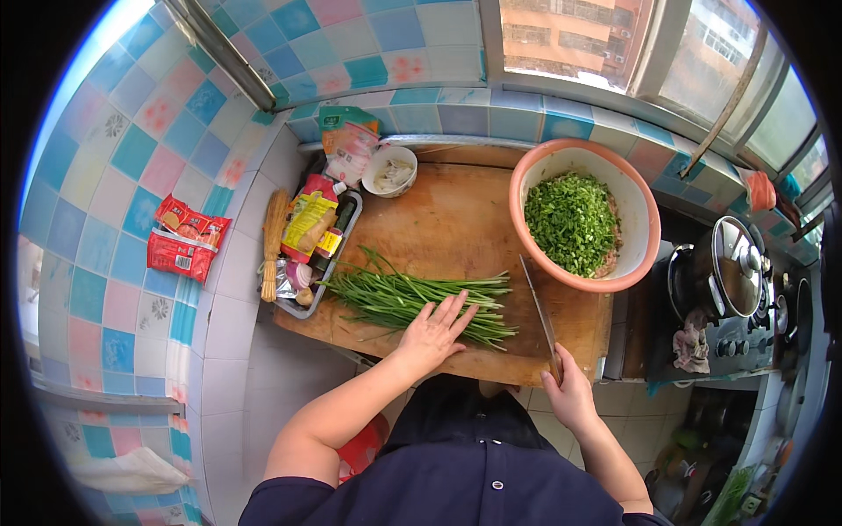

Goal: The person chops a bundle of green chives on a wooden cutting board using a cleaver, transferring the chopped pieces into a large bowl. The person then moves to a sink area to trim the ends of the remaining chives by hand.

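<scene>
Hiding the knife [539,307] handle inside its closed fingers, the right hand [568,392] is gripping at the cutting board's [438,219] near right edge — the blade is running away toward the pink bowl [645,254] of chopped greens at the far right corner. The wooden board is lying on a pale counter in a kitchen with pastel tiled walls. The left hand [431,333] is pressing flat, fingers spread, on the green chives [395,294] — their cut ends are lying just left of the blade.
</scene>
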The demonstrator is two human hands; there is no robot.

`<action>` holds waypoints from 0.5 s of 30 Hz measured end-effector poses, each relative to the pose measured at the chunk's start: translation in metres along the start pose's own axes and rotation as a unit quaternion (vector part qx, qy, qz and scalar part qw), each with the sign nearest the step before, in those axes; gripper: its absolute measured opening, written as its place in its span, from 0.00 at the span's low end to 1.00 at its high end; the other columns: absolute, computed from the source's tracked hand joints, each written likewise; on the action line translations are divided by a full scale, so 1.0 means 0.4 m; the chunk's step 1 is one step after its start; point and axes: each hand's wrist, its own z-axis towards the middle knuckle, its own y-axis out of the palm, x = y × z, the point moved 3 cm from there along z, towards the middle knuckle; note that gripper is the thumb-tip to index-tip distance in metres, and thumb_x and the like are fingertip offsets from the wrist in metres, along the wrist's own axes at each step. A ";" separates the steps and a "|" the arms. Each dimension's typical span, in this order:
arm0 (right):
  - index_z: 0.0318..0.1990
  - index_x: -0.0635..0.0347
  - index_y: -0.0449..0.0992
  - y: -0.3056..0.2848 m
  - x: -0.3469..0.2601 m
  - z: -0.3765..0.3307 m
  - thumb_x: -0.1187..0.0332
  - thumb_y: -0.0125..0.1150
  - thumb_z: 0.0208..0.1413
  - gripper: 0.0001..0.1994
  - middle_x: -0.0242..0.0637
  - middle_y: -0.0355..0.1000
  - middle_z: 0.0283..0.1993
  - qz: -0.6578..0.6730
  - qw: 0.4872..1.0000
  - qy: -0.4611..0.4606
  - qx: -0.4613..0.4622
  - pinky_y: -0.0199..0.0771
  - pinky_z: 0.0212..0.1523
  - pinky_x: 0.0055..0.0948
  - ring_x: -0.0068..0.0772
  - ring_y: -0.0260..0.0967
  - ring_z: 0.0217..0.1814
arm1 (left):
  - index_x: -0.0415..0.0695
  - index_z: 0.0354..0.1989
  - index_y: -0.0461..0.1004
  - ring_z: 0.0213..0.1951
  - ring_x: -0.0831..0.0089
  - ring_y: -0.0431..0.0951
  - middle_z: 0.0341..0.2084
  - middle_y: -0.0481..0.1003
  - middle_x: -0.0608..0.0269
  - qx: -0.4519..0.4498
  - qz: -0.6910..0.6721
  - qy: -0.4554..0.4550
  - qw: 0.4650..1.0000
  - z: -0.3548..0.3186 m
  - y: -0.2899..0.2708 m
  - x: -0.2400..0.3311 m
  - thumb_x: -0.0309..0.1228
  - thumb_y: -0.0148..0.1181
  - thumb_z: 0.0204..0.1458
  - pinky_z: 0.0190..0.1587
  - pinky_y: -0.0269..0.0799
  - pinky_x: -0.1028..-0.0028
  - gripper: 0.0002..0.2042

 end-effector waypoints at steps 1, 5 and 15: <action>0.63 0.63 0.58 0.014 -0.003 -0.003 0.67 0.58 0.56 0.28 0.53 0.72 0.50 0.011 1.000 0.008 0.003 0.70 0.52 0.38 0.50 0.71 0.52 | 0.47 0.69 0.51 0.68 0.59 0.51 0.69 0.46 0.49 0.025 0.002 0.005 1.000 -0.005 -0.003 -0.002 0.55 0.60 0.47 0.65 0.51 0.56 0.44; 0.64 0.63 0.58 0.094 -0.026 -0.017 0.68 0.57 0.57 0.28 0.53 0.71 0.51 0.032 0.999 0.013 0.018 0.70 0.52 0.38 0.51 0.71 0.53 | 0.47 0.68 0.52 0.67 0.59 0.53 0.67 0.51 0.49 0.075 -0.004 0.026 0.997 -0.001 -0.027 -0.022 0.55 0.59 0.47 0.64 0.52 0.57 0.43; 0.60 0.63 0.63 0.171 -0.133 -0.045 0.70 0.56 0.55 0.24 0.50 0.75 0.46 0.021 0.990 0.054 0.126 0.72 0.49 0.35 0.48 0.74 0.49 | 0.42 0.69 0.49 0.68 0.54 0.50 0.66 0.51 0.43 0.055 -0.018 0.025 0.998 0.001 -0.015 -0.129 0.63 0.56 0.44 0.66 0.44 0.47 0.50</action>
